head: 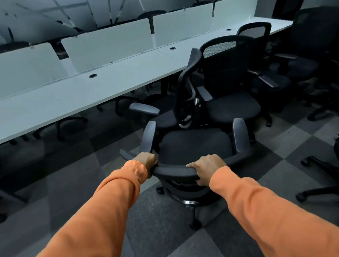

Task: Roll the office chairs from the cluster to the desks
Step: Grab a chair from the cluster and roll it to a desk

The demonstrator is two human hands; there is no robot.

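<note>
A black office chair [193, 144] with grey armrests stands right in front of me, its seat facing away. My left hand [146, 159] grips the left end of its backrest top rail. My right hand [207, 166] grips the rail further right, fingers curled over it. Both arms wear orange sleeves. Ahead of it a second black chair [184, 97] stands turned sideways, close to the long white desk [77, 96]. A third mesh-backed chair [231, 101] is beside that one.
More black chairs [302, 51] crowd the right side, one base [321, 192] near my right arm. White divider panels [107, 44] run along the desk, with chair bases [67, 124] tucked beneath. The floor is grey checkered carpet [157, 223].
</note>
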